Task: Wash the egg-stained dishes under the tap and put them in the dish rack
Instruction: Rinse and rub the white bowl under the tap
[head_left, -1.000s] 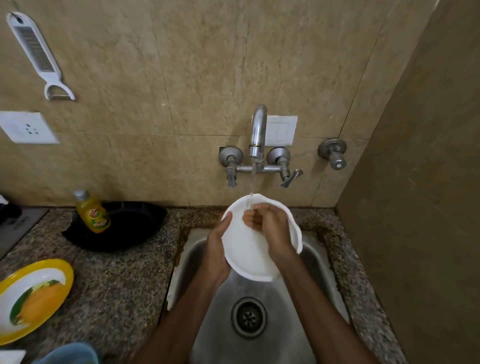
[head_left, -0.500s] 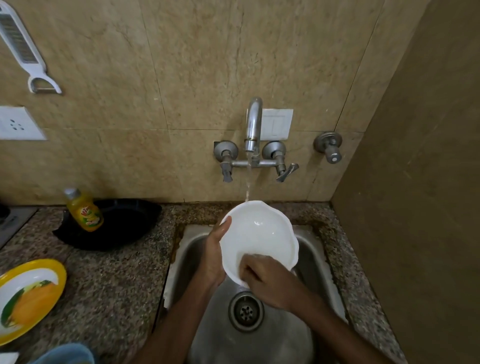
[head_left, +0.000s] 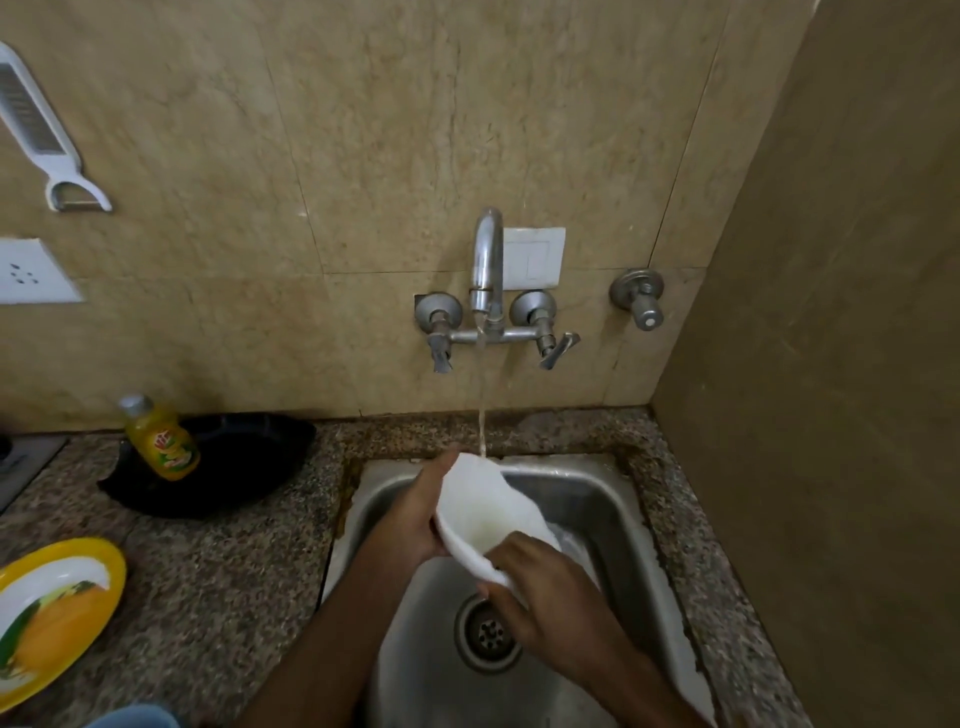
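Note:
Over the steel sink (head_left: 613, 499) I hold a white bowl (head_left: 480, 512), tilted steeply to the right, with a little yellowish water inside. My left hand (head_left: 410, 512) grips its left rim. My right hand (head_left: 545, 592) holds its lower edge from below. Water runs from the tap (head_left: 487, 265) in a thin stream (head_left: 481, 395) onto the bowl's upper rim. A yellow plate (head_left: 49, 616) with orange and green smears lies on the counter at the far left.
A yellow dish-soap bottle (head_left: 161, 439) stands in a black tray (head_left: 228, 467) left of the sink. A blue rim (head_left: 132, 717) shows at the bottom left. The drain (head_left: 488, 634) lies below my hands. A brown side wall (head_left: 831, 364) closes the right.
My right hand went from rubbing inside the bowl near the top to its lower edge. The bowl dropped lower into the sink and tipped to the right.

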